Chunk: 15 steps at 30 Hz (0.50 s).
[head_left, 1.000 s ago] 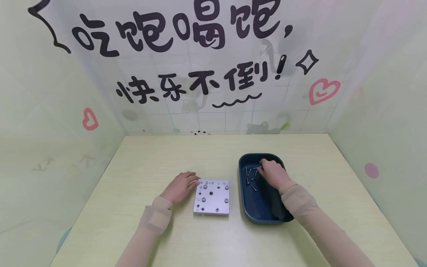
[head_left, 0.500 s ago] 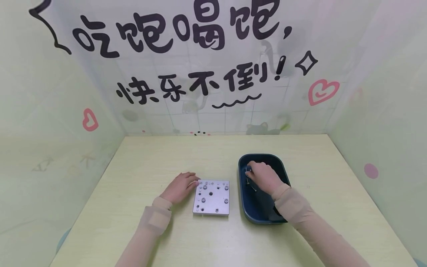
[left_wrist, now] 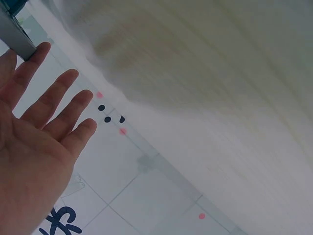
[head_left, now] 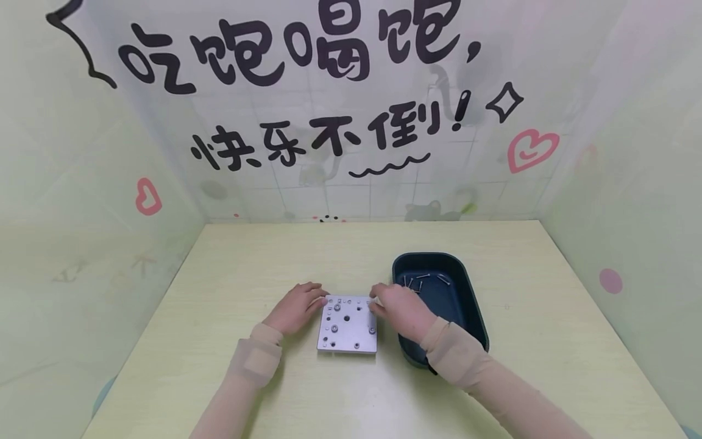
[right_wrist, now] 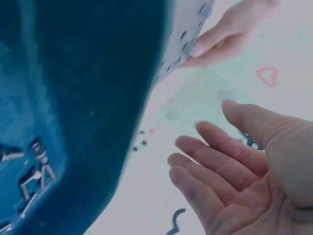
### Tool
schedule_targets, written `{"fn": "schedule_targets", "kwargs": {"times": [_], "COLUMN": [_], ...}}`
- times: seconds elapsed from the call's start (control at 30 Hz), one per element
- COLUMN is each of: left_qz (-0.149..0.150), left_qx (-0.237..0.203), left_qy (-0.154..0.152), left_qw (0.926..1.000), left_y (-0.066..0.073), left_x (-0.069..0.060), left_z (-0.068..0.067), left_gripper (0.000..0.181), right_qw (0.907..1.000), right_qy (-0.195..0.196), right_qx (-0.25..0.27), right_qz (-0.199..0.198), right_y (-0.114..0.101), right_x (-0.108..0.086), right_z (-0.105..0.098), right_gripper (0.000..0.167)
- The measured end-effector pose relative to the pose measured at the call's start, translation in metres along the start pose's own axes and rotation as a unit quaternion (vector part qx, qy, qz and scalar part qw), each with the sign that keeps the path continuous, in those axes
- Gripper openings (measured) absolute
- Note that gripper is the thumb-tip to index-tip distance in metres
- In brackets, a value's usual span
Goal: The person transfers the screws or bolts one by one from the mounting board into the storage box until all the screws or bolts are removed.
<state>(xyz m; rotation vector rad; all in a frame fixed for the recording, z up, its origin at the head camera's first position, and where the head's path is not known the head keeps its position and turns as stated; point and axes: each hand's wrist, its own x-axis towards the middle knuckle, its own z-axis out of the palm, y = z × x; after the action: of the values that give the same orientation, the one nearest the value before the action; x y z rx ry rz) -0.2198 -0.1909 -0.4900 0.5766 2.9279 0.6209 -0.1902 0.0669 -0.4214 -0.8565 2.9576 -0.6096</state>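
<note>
A square silver metal plate (head_left: 353,332) with holes and several screw heads lies flat on the table. My left hand (head_left: 294,308) holds its far left corner between thumb and index finger, as the left wrist view also shows; the other fingers stretch out. At the far right corner is my right hand (head_left: 404,311), its fingertips over the plate's edge and covering that corner. In the right wrist view the thumb (right_wrist: 249,115) stands apart from the half-bent fingers (right_wrist: 215,156), and nothing shows between them. Loose metal screws (head_left: 421,276) lie in the dark blue tray (head_left: 477,311).
The tray stands right of the plate, partly under my right forearm. Its wall and several screws (right_wrist: 41,159) fill the left of the right wrist view. A printed curtain (head_left: 351,201) stands behind the pale wooden table (head_left: 274,256).
My right hand has moved left out of the tray, from among the screws to the plate's far right corner. My left hand and the plate have stayed in place.
</note>
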Motion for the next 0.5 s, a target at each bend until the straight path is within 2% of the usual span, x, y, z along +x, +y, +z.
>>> {"fn": "schedule_targets", "kwargs": {"times": [0.23, 0.5], "left_qz": [-0.001, 0.003], "left_qx": [-0.002, -0.004], "left_qy": [0.000, 0.000], "left_qw": [1.0000, 1.0000], "left_y": [0.000, 0.000], "left_x": [0.000, 0.000], "left_z": [-0.001, -0.001], "left_gripper": [0.035, 0.035], "right_qw": [0.9978, 0.9948], "right_qy": [-0.038, -0.063], "right_qx": [-0.004, -0.029], "right_qz": [-0.054, -0.075], "right_y": [-0.016, -0.026], "right_x": [-0.003, -0.010], "right_z": [0.009, 0.023], "right_gripper": [0.018, 0.017]}}
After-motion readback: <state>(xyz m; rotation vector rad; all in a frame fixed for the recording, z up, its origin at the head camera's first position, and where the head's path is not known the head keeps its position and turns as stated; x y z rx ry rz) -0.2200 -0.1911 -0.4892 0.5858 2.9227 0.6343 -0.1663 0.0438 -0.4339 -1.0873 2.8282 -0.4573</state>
